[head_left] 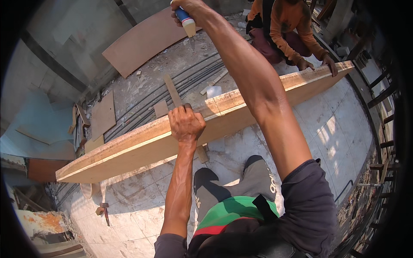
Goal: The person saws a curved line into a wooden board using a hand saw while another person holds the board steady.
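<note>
Tipping risk

Left grip [187, 123] is clamping the wooden panel [228, 116], mid-view; right grip [187, 6] is enclosing a blue-handled tool [186, 20], 12 o'clock. Co-worker's hands [306, 65] are holding the wooden panel's 2 o'clock end; either hold slackening might tip it.
</note>
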Motion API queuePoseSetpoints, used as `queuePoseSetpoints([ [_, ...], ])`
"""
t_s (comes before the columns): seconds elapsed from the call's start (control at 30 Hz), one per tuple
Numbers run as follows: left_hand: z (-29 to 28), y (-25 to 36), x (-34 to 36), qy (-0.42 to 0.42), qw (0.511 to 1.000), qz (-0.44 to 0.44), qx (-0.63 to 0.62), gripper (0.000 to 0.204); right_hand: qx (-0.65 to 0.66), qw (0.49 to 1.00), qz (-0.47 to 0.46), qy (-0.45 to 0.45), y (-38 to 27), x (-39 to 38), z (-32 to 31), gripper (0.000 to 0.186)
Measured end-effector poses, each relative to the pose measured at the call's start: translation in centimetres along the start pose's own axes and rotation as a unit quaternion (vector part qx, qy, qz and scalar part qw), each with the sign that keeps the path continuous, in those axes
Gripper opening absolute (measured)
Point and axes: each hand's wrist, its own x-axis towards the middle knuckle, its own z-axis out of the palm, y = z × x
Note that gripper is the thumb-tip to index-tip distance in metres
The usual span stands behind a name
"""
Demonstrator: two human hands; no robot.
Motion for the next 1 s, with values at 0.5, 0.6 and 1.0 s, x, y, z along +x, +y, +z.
queuePoseSetpoints([
  [0.5, -1.4, -1.2, -2.9, -0.076, 0.997, -0.006, 0.024, 0.027, -0.147, 0.977, -0.056, 0.143, 9.1, -53.4, -1.1, 0.061],
  [0.6, -1.9, -1.6, -2.8, -0.125, 0.991, -0.034, 0.046, 0.031, -0.222, 0.944, -0.165, 0.177, 7.8, -56.3, -0.4, 0.06],
  [1.0, -2.2, -1.5, -1.8, -0.155, 0.987, -0.034, 0.031, 0.039, -0.223, 0.941, -0.16, 0.201, 11.0, -60.0, -1.2, 0.06],
])
